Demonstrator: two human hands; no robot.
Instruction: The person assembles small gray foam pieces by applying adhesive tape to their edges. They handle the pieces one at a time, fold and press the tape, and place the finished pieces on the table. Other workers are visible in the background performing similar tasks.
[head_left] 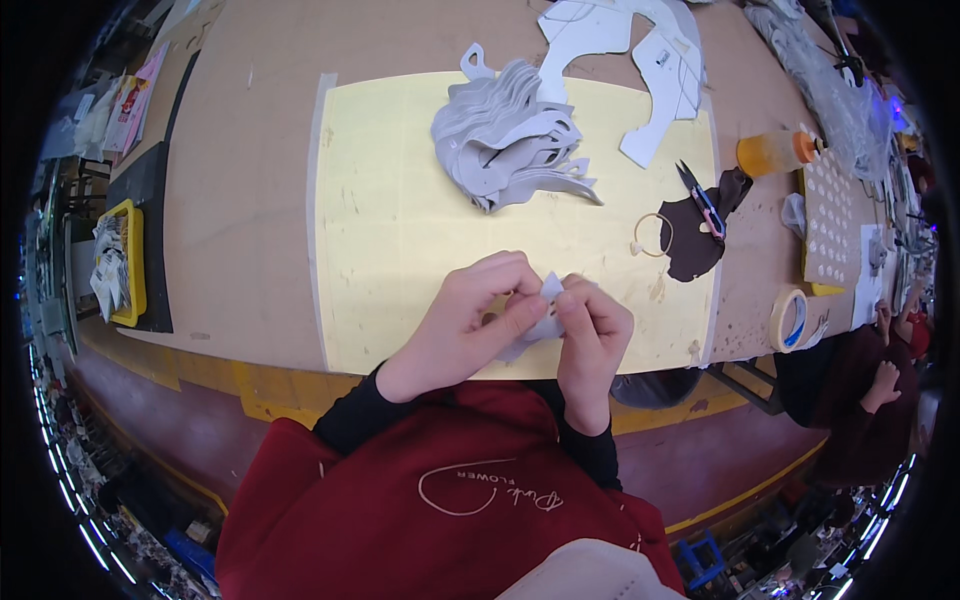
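Near the front edge of the table, both hands meet over a small light grey cut piece (551, 287) of soft sheet material. My left hand (462, 322) pinches it between thumb and fingers. From the other side, my right hand (596, 335) has its thumb and fingertips closed on the same piece. Fingers cover most of it, and only a pointed tip and a lower flap show. Beyond my hands, a loose stack of grey cut pieces (500, 135) lies on a pale yellow sheet (390, 200).
White cut pieces (668, 72) lie at the far right. Thread snips (704, 203) rest on a dark brown scrap (692, 245) beside a thin ring (652, 235). Farther right are an orange-capped bottle (772, 153), a dotted board (828, 220) and a tape roll (787, 320). A yellow tray (137, 265) stands left; another person sits right.
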